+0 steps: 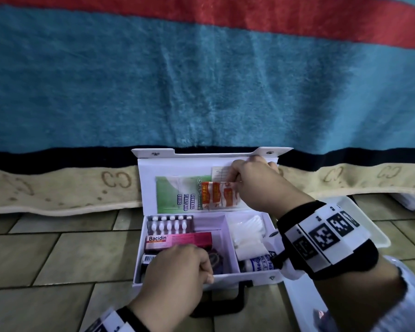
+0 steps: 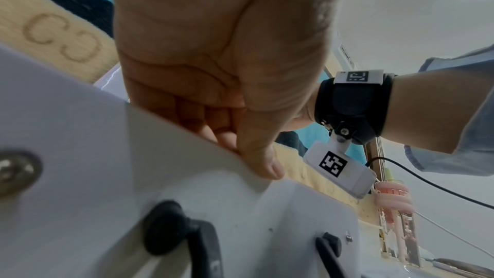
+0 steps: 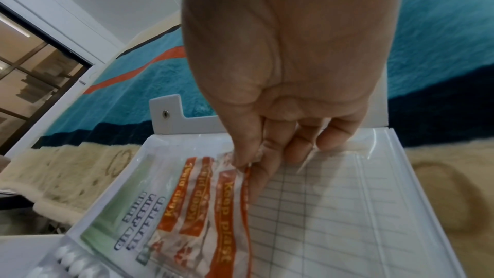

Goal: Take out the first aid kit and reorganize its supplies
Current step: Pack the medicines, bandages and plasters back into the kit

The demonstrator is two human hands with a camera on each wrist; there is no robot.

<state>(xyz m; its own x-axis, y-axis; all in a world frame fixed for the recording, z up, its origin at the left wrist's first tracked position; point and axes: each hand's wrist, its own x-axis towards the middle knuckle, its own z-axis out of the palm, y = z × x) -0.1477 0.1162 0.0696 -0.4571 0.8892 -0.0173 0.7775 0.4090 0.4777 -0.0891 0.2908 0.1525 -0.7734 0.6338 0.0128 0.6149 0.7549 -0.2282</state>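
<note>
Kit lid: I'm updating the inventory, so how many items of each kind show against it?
First aid guide: 1
Orange plaster strips: 3 visible
Gridded record sheet: 1
Total at the first aid kit lid: 5

The left hand point(image 1: 177, 271) is gripping a front rim, fingers curled over the edge and thumb point(image 2: 263, 155) pressing outside. The right hand point(image 1: 256, 185) is reaching forward, thumb and forefinger point(image 3: 256, 168) pinching together, remaining fingers loosely extended. Both wrists are wearing marker-tagged bands.
</note>
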